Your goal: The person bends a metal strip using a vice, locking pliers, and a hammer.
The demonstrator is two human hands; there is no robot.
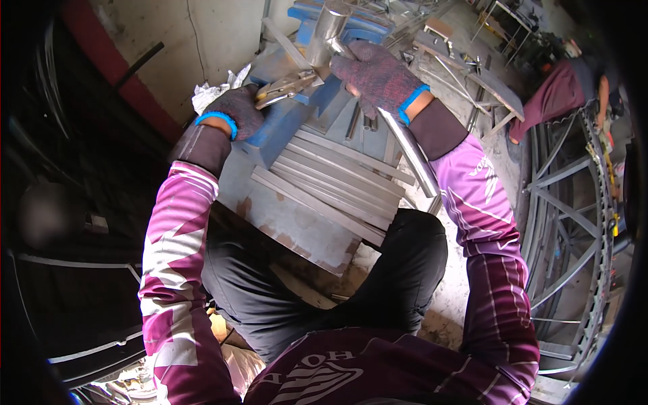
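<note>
My left hand [235, 112], in a dark knitted glove with a blue cuff, is closed around the handles of locking pliers [289, 86]. Their jaws reach to a flat metal strip [287, 42] over a blue-painted metal block [270, 131]. In a matching glove, my right hand [378, 74] wraps around the pipe handle of a metal hammer [410, 152]. The thick cylindrical head [329, 30] stands above the blue block, close to the strip and the pliers. The handle runs down past my right wrist.
Several flat metal bars [337, 179] lie on a worn metal plate [297, 223] before my knees. Crumpled silvery wrapping [219, 91] sits beside my left hand. To the right are a wooden bench [496, 94], a welded metal frame [567, 209] and another person [557, 94] bending over.
</note>
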